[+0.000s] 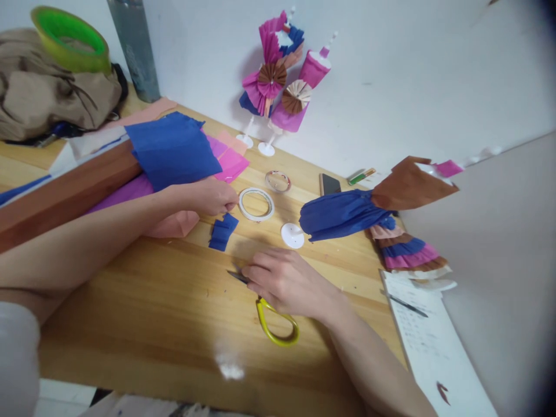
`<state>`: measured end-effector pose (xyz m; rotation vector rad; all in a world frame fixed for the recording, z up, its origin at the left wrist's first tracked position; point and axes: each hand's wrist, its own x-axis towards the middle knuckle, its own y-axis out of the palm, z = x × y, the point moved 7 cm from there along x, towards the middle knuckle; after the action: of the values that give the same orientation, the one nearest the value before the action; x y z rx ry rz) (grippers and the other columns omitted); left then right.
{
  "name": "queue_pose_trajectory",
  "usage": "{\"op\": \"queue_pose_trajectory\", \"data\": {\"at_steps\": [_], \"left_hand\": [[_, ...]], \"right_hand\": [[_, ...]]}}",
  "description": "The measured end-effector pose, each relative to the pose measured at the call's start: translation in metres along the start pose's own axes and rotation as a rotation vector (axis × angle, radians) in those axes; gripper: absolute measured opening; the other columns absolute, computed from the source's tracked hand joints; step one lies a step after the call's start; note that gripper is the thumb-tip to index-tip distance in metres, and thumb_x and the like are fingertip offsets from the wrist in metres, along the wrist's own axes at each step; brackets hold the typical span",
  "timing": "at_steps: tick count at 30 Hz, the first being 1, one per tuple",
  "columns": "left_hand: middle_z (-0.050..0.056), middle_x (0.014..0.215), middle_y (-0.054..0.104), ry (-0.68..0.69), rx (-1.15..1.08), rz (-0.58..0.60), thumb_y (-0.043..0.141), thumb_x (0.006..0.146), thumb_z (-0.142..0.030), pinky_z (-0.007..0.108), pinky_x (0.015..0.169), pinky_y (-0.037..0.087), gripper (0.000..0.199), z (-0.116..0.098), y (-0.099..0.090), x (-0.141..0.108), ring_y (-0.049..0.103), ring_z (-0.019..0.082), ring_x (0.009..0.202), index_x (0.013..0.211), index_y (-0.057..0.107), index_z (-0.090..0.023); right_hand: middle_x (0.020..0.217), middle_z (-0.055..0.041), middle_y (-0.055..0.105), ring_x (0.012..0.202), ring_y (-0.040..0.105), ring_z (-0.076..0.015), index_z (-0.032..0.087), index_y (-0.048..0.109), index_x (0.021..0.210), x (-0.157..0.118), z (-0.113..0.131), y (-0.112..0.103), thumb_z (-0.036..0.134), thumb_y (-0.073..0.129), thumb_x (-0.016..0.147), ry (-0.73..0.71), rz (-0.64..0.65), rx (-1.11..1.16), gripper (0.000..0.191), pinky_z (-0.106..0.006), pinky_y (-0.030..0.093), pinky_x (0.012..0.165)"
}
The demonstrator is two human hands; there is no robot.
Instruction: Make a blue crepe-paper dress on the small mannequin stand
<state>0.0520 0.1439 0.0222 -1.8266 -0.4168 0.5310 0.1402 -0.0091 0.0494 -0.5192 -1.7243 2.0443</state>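
My left hand (217, 197) is closed at the left rim of a white tape roll (270, 207); what its fingers pinch, if anything, is too small to make out. Just below it lies a small blue paper piece (223, 231). My right hand (282, 281) is closed over yellow-handled scissors (278, 343) on the table, with the blade tips pointing left. A stand with a blue skirt and brown top (339, 214) leans behind my right hand, near a white round base (292, 236).
Paper sheets (174, 147) and a brown bag (47, 95) are at the left. Two decorated stands (271, 81) lean by the wall. A clear tape roll (278, 182), a phone (330, 184) and a notebook (430, 341) with a pen (408, 306) also lie on the table.
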Motion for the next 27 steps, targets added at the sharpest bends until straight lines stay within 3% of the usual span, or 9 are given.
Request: {"op": "queue_pose_trajectory", "data": {"at_steps": [5, 8, 10, 12, 15, 17, 22, 27], "left_hand": [[0.002, 0.071, 0.063, -0.009, -0.005, -0.016, 0.050, 0.077, -0.007, 0.025, 0.059, 0.033, 0.016, 0.002, -0.005, -0.001, 0.049, 0.015, 0.063, 0.067, 0.057, -0.017], [0.001, 0.070, 0.061, -0.025, -0.069, -0.084, 0.049, 0.079, -0.007, 0.023, 0.060, 0.034, 0.015, 0.002, -0.016, -0.004, 0.048, 0.013, 0.063, 0.071, 0.057, -0.017], [-0.001, 0.068, 0.058, 0.012, -0.183, -0.124, 0.050, 0.078, -0.006, 0.021, 0.061, 0.035, 0.013, -0.006, -0.023, -0.005, 0.048, 0.011, 0.063, 0.072, 0.057, -0.016], [-0.002, 0.065, 0.056, 0.072, -0.362, -0.129, 0.053, 0.076, -0.007, 0.020, 0.060, 0.036, 0.010, -0.018, -0.028, -0.007, 0.049, 0.009, 0.061, 0.071, 0.056, -0.016], [-0.005, 0.060, 0.051, 0.140, -0.701, -0.080, 0.056, 0.075, -0.012, 0.018, 0.052, 0.036, 0.005, -0.039, -0.031, -0.009, 0.046, 0.007, 0.053, 0.073, 0.055, -0.016], [-0.006, 0.057, 0.050, 0.143, -0.907, -0.037, 0.056, 0.076, -0.016, 0.018, 0.048, 0.036, 0.004, -0.049, -0.030, -0.011, 0.045, 0.006, 0.048, 0.073, 0.053, -0.017], [-0.006, 0.053, 0.049, 0.052, -1.175, -0.015, 0.059, 0.077, -0.016, 0.016, 0.044, 0.034, 0.009, -0.057, -0.022, -0.013, 0.043, 0.005, 0.045, 0.071, 0.053, -0.016], [-0.005, 0.051, 0.051, -0.013, -1.330, 0.040, 0.062, 0.078, -0.015, 0.015, 0.043, 0.034, 0.009, -0.061, -0.005, -0.009, 0.042, 0.004, 0.044, 0.070, 0.058, -0.014]], "right_hand": [[0.076, -0.0043, 0.063, 0.064, 0.055, -0.0161, 0.016, 0.064, 0.080, 0.002, 0.001, 0.004, 0.025, 0.051, 0.099, 0.025, 0.052, 0.016, 0.024, -0.031, 0.037, 0.060], [0.077, -0.0051, 0.064, 0.066, 0.057, -0.0171, 0.015, 0.065, 0.086, 0.002, -0.003, 0.002, 0.024, 0.051, 0.098, 0.074, 0.005, 0.021, 0.021, -0.031, 0.040, 0.061], [0.081, -0.0066, 0.066, 0.070, 0.060, -0.0182, 0.015, 0.067, 0.093, 0.000, -0.011, -0.005, 0.024, 0.051, 0.098, 0.147, -0.101, 0.052, 0.019, -0.030, 0.043, 0.063], [0.086, -0.0079, 0.069, 0.075, 0.063, -0.0184, 0.016, 0.067, 0.099, -0.005, -0.020, -0.017, 0.025, 0.053, 0.097, 0.223, -0.286, 0.141, 0.016, -0.030, 0.048, 0.067], [0.086, -0.0064, 0.070, 0.075, 0.065, -0.0165, 0.017, 0.067, 0.103, -0.016, -0.033, -0.034, 0.023, 0.061, 0.094, 0.320, -0.603, 0.332, 0.013, -0.028, 0.052, 0.068], [0.086, -0.0046, 0.072, 0.072, 0.065, -0.0154, 0.019, 0.068, 0.104, -0.024, -0.043, -0.038, 0.022, 0.065, 0.090, 0.407, -0.742, 0.447, 0.015, -0.029, 0.054, 0.068], [0.096, -0.0048, 0.074, 0.077, 0.068, -0.0154, 0.023, 0.069, 0.111, -0.032, -0.060, -0.032, 0.025, 0.068, 0.087, 0.542, -0.883, 0.652, 0.024, -0.032, 0.058, 0.074], [0.091, -0.0036, 0.073, 0.072, 0.065, -0.0139, 0.022, 0.072, 0.106, -0.029, -0.057, -0.035, 0.022, 0.069, 0.087, 0.483, -0.870, 0.547, 0.019, -0.029, 0.057, 0.069]]}}
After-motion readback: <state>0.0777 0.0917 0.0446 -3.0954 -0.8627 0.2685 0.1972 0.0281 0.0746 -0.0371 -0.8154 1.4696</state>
